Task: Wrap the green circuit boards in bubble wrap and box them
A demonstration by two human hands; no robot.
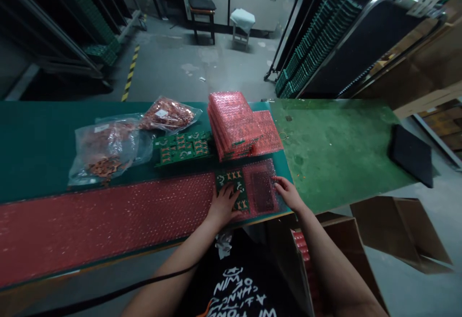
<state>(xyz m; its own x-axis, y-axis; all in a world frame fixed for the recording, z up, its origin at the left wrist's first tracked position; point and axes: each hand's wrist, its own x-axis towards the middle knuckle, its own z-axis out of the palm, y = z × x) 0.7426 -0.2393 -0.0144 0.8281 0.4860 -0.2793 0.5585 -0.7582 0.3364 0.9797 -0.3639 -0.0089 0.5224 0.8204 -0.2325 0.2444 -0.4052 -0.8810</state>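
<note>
Fingers, left [226,196]: spread flat, pressing my circuit board [234,188] down; gripping nothing.
Fingers, right [279,185]: loosely extended, tips on the bubble wrap [108,221], nothing held.
Board position: directly beneath my left hand [222,206], long axis running away from me, left of the wrap's folded end.
Textures: rigid green board; soft, dimpled pink wrap on the counter [335,148].

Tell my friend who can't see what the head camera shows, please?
A person's left hand presses a green circuit board on pink bubble wrap, while the right hand holds the wrap's folded end. Wrapped bundles are stacked behind on the green table.
</note>
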